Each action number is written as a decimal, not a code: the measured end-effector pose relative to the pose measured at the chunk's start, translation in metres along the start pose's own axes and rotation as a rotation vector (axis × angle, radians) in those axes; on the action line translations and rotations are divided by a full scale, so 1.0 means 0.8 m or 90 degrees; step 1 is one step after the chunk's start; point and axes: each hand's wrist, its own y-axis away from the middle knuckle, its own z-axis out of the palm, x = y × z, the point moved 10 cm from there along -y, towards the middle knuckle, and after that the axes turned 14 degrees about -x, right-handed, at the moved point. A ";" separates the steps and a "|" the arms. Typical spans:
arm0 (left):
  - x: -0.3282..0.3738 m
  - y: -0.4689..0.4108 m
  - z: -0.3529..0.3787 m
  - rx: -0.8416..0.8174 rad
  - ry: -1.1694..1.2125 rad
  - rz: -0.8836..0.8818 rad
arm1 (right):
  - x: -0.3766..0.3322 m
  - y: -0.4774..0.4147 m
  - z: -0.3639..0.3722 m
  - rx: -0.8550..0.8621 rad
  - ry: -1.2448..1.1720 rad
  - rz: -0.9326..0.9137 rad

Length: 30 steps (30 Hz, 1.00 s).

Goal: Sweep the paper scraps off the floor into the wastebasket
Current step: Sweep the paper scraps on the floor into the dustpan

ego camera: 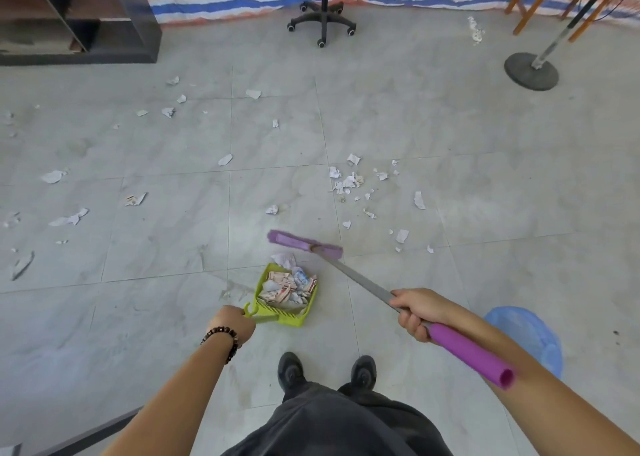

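My left hand (232, 327) grips the handle of a lime-green dustpan (273, 312) that holds several crumpled paper scraps. My right hand (417, 312) grips the metal shaft of a purple broom; its head (304, 244) sits on the floor just beyond the dustpan's mouth. A cluster of white paper scraps (349, 180) lies ahead to the right, and more scraps (69, 218) are strewn over the left floor. The wastebasket (530, 338), lined with a blue bag, stands at my right, partly hidden behind my right forearm.
A black office chair (322, 22) stands at the far wall. A dark shelf unit (114, 33) is at the far left. A round stand base (531, 71) and wooden legs (530, 8) are at the far right. My shoes (327, 370) are just behind the dustpan.
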 end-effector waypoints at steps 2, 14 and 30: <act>-0.001 -0.001 -0.007 0.003 0.012 -0.015 | -0.023 -0.032 0.009 0.022 0.052 -0.019; 0.010 -0.010 -0.045 0.008 0.054 -0.044 | -0.025 -0.085 0.043 0.031 0.530 0.080; 0.041 -0.046 -0.103 0.040 0.119 -0.037 | -0.206 -0.085 0.049 0.098 0.207 -0.134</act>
